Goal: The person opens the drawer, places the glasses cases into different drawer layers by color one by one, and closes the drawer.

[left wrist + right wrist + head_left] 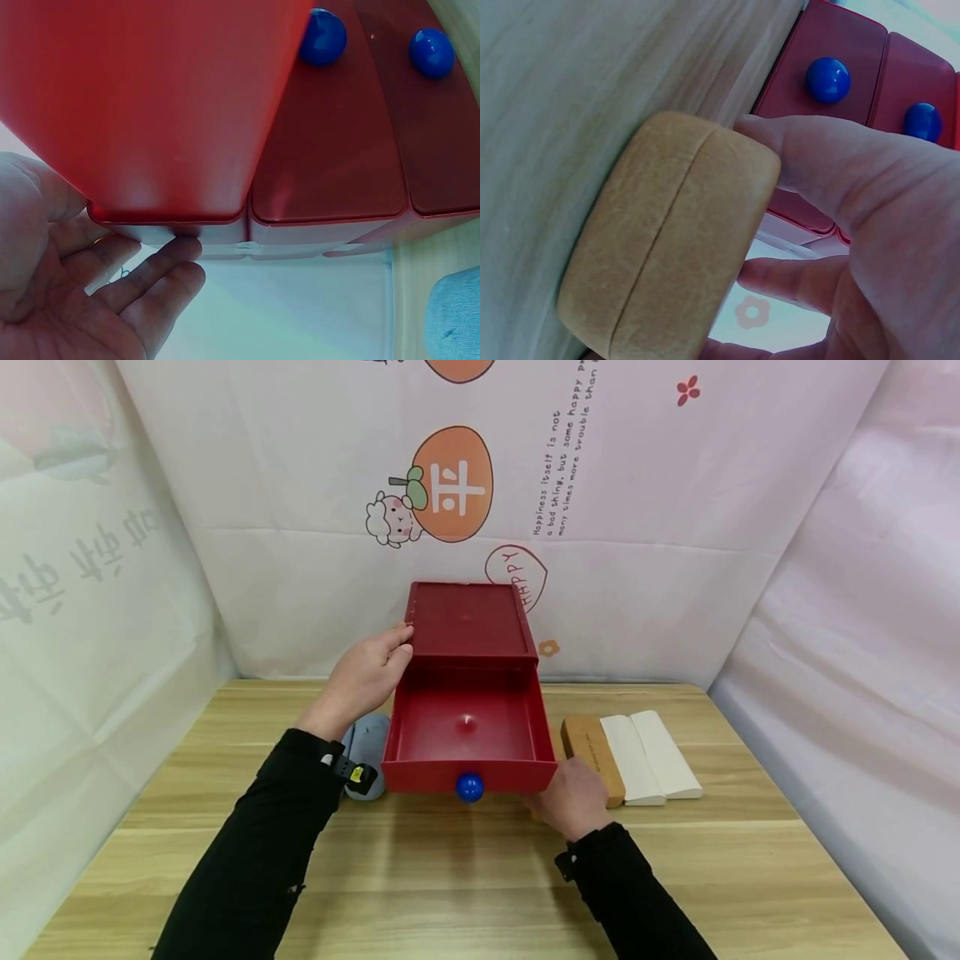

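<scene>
Drawer [450,735], head view: pulled out of the red cabinet [468,618], right of the left hand [363,677]; its overhang might tip the cabinet forward if bracing is light.
Cabinet side, left wrist view: left fingers [172,289] lie against it, relaxed, gripping nothing; a bump could slide it away from them.
Brown block [667,240], right wrist view: pinched by the right hand [885,210]; held near one edge, it could twist loose.

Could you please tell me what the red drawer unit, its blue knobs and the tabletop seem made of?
Red drawer unit: probably plastic, softly shiny, with rounded edges. Blue knobs: glossy, likely plastic, showing bright highlights. Tabletop: perhaps satin wood or laminate, grain visible.
</scene>
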Demonstrator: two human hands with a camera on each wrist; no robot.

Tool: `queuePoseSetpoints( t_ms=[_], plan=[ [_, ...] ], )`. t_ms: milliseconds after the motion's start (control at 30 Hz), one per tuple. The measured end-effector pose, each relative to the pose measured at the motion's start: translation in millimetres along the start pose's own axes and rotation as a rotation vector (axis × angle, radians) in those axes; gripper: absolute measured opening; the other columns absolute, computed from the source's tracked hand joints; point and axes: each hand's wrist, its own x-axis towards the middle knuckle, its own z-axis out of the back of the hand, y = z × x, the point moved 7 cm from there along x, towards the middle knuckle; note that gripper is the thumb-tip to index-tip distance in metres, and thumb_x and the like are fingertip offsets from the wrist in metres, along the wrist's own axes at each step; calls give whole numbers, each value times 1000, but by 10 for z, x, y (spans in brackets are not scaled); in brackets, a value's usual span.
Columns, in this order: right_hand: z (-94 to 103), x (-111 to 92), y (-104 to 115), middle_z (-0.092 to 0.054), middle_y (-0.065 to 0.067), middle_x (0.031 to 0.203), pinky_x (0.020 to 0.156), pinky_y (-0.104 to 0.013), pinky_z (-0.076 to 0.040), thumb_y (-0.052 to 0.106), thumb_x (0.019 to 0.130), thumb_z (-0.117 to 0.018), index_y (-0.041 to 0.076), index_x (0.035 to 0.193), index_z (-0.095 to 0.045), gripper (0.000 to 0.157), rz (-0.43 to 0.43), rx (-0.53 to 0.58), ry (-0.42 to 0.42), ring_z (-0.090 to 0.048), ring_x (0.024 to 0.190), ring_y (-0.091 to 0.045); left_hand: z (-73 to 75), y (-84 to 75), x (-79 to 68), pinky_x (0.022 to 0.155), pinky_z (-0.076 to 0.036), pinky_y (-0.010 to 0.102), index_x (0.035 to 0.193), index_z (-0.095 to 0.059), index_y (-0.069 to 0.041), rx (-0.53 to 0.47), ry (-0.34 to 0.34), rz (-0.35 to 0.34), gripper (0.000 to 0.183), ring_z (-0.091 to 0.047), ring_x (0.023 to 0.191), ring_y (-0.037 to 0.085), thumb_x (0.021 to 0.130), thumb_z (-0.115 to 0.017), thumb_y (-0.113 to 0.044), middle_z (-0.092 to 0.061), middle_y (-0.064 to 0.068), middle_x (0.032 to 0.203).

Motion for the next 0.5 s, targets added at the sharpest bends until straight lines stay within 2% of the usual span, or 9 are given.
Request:
queuePoseSetpoints(
  t_ms=[133, 233, 367, 500],
  plan=[
    [-2, 5, -5, -48, -3, 53, 38, -35, -39, 34, 82, -69, 15, 74, -53, 25, -9, -5, 2, -46, 48, -20, 3, -3, 2, 113, -34, 46, 152, -36, -7, -6, 2, -10, 56, -28, 144, 22, 104, -37, -36, -30, 6, 160],
    [-2, 1, -6, -48, -3, 52, 38, -35, -38, 38, 82, -69, 16, 84, -58, 25, -14, 2, 0, -46, 48, -20, 4, -13, 0, 113, -34, 46, 152, -36, -6, -8, 4, -14, 56, -28, 144, 21, 104, -38, -35, -31, 7, 160],
    [-26, 2, -38, -49, -2, 52, 39, -35, -36, 45, 80, -70, 16, 98, -61, 35, -40, 13, 18, -47, 46, -21, -1, -22, -2, 113, -34, 46, 152, -36, -6, -1, 6, -15, 56, -28, 144, 21, 104, -37, -35, -30, 7, 160],
    [-56, 22, -87, -52, -2, 55, 40, -37, -39, 49, 79, -69, 17, 104, -59, 42, -79, 18, 59, -49, 48, -22, -3, -18, -5, 113, -34, 46, 152, -35, -7, 2, 8, -13, 56, -28, 144, 22, 104, -37, -35, -29, 7, 160]
  ],
)
